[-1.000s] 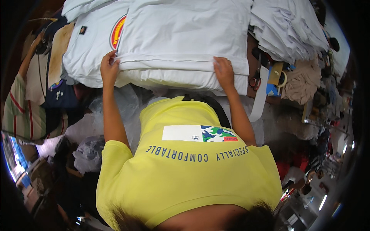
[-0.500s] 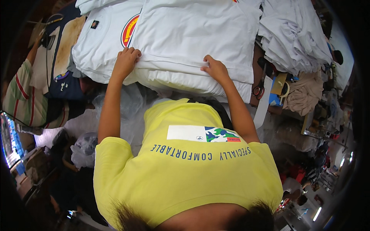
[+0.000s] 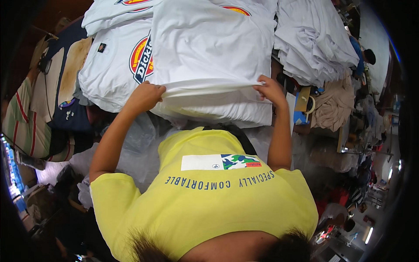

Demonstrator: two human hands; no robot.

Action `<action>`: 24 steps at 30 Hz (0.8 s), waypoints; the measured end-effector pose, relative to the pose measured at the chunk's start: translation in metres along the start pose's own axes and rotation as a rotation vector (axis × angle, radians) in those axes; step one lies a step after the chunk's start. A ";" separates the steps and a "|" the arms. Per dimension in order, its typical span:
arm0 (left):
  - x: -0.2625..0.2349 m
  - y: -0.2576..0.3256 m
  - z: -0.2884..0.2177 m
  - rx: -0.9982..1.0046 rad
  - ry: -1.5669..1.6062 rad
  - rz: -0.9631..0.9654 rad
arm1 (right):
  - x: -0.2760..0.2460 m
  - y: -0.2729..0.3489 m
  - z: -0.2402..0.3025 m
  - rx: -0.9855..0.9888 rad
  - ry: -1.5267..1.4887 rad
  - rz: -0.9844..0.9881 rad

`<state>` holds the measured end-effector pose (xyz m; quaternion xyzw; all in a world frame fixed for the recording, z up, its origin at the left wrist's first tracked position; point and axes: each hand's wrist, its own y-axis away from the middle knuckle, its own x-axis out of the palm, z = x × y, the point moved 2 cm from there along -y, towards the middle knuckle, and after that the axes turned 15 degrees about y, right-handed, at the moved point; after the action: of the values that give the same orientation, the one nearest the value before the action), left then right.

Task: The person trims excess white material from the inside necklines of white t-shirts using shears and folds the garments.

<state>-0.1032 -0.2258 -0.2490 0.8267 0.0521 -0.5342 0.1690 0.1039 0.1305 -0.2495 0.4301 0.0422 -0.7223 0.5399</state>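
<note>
A white T-shirt (image 3: 209, 52) lies spread over a pile of white shirts on the table in front of me. My left hand (image 3: 147, 95) pinches the left end of its near edge. At the right end of that edge my right hand (image 3: 271, 91) grips the cloth between thumb and fingers. Between the hands the edge is stretched in a straight band, lifted a little from the folded white layers (image 3: 218, 107) below. Left of it sits another white T-shirt (image 3: 111, 56) with a red, yellow and blue print, partly covered by the spread one.
A tall heap of white garments (image 3: 312, 43) stands at the right. Near it are a tape roll (image 3: 310, 105) and a crumpled beige cloth (image 3: 334, 105). At the left, a person in a striped shirt (image 3: 26, 118) is beside a stained pad (image 3: 74, 65). Clear plastic (image 3: 137, 135) hangs below the table edge.
Both hands have moved toward me and farther apart, and now hold the shirt's near edge taut and raised. More of the printed shirts shows. The view has shifted slightly.
</note>
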 end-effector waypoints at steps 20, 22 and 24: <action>0.063 -0.123 -0.160 -0.276 2.064 -0.262 | -0.014 -0.026 0.164 -0.950 0.191 -0.448; 0.100 -0.125 -0.144 -0.376 2.055 -0.215 | -0.002 -0.033 0.073 -0.727 0.246 -0.416; 0.118 -0.120 -0.144 -0.437 2.067 -0.230 | 0.010 -0.026 -0.025 -0.439 0.286 -0.546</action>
<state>0.0395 -0.0761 -0.3288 0.8209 0.3430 0.4359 0.1357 0.0964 0.1472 -0.2825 0.3737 0.3841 -0.7460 0.3954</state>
